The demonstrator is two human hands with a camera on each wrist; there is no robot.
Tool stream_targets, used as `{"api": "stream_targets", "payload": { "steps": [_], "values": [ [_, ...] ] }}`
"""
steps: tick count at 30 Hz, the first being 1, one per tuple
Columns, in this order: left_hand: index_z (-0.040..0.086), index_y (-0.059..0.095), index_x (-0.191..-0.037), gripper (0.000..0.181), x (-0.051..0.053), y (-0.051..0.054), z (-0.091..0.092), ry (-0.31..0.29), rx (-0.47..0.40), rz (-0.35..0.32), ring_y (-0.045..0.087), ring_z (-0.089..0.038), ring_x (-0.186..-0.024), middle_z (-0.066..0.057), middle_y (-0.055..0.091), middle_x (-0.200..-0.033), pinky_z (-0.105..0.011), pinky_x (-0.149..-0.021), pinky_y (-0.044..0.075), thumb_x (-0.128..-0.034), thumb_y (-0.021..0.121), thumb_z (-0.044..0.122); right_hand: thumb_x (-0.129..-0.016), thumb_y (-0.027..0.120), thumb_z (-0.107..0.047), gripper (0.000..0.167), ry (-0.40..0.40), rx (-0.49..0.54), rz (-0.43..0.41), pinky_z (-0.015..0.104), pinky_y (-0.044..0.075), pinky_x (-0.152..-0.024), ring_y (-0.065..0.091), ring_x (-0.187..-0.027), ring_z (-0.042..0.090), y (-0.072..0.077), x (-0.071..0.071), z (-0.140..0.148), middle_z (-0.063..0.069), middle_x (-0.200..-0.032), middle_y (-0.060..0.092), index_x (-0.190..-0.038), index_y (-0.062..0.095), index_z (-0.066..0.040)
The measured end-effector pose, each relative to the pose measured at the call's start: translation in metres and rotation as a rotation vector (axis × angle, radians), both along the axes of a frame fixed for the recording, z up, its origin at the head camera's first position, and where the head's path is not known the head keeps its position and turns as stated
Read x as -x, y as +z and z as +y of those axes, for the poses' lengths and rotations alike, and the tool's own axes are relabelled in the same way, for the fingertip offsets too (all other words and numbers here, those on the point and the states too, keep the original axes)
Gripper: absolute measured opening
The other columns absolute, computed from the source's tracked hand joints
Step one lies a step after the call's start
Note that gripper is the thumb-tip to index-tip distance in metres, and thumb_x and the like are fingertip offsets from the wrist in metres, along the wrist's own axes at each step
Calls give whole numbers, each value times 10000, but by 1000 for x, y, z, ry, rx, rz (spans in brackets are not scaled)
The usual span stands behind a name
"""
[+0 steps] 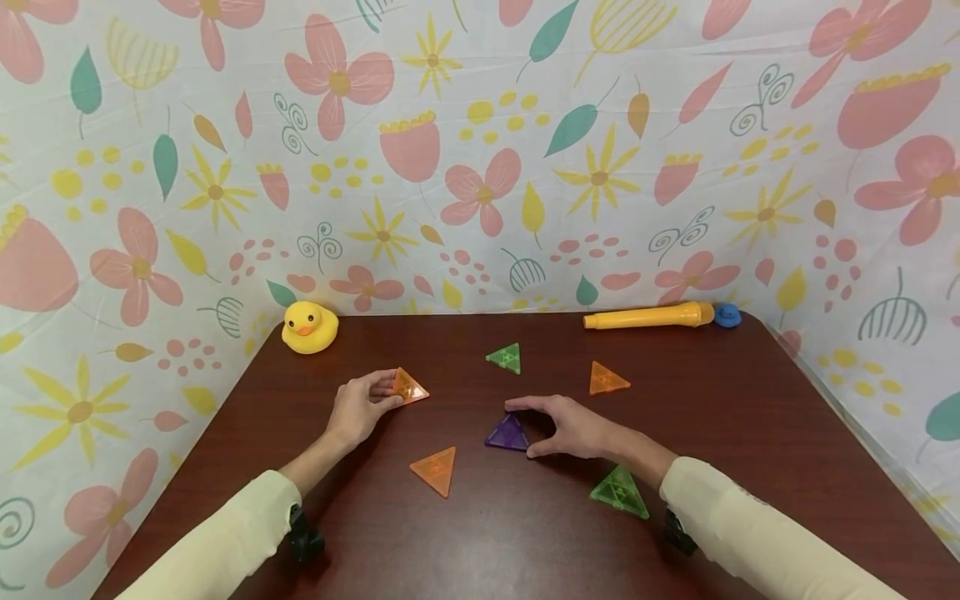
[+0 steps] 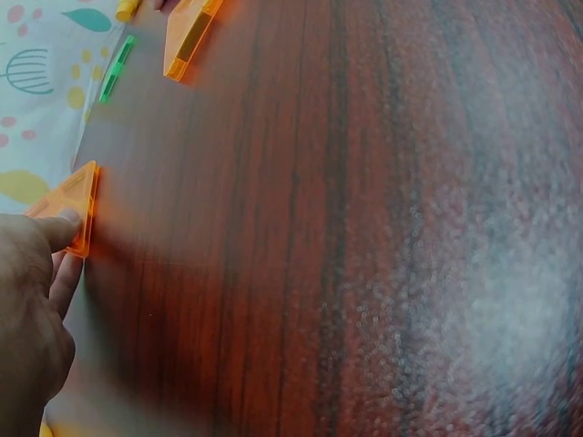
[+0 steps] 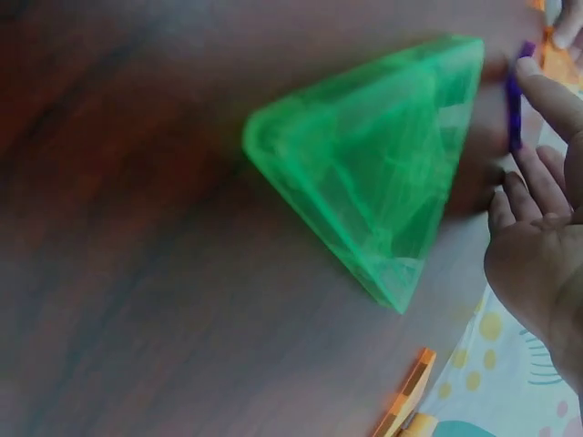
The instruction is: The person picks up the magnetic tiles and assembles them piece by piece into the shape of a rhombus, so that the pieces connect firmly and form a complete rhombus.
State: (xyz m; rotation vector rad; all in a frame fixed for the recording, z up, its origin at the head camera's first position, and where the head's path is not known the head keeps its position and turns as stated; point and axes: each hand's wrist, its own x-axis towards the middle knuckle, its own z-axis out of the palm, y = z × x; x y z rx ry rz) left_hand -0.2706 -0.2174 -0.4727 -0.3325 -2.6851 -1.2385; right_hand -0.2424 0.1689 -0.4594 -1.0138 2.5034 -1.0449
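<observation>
In the head view my left hand (image 1: 358, 410) pinches an orange triangle (image 1: 409, 387) between thumb and fingers; the left wrist view shows the thumb of this hand (image 2: 32, 291) on the flat face of that triangle (image 2: 75, 208). My right hand (image 1: 573, 427) has its thumb and index finger at two corners of a purple triangle (image 1: 507, 433), which lies on the table. Seen from the right wrist, the hand (image 3: 547, 246) has its thumb and fingertips at the thin purple piece (image 3: 516, 105).
Another orange triangle (image 1: 437, 472) lies nearer me, a third orange one (image 1: 606, 379) at the right. Green triangles lie at the back (image 1: 506, 358) and by the right forearm (image 1: 620, 492). A yellow duck (image 1: 309, 327), a yellow stick (image 1: 648, 317) and a blue duck (image 1: 727, 315) line the far edge.
</observation>
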Motion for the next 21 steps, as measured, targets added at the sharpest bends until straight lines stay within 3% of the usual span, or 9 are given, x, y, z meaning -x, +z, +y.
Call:
{"api": "stream_targets", "payload": {
  "steps": [12,21],
  "values": [
    [61,744,-1316,407,0,0,-2,5,7,5,766,-263,-1019,-106,783,-1129,-434,-902,618,-924,842,112,-891,886,-148,708,-27,32,76,547,491,-1084,572,-1352,372,-4,-3,-3,150,-1472,619,-1508,565,-17],
    [82,785,-1202,279,-2,2,-1,4,-2,33,765,-247,-1004,-87,793,-1084,-428,-887,624,-930,838,106,-852,927,-165,752,-66,38,79,536,486,-1093,574,-1356,343,-7,-5,-8,129,-1460,631,-1500,571,-30]
  ]
}}
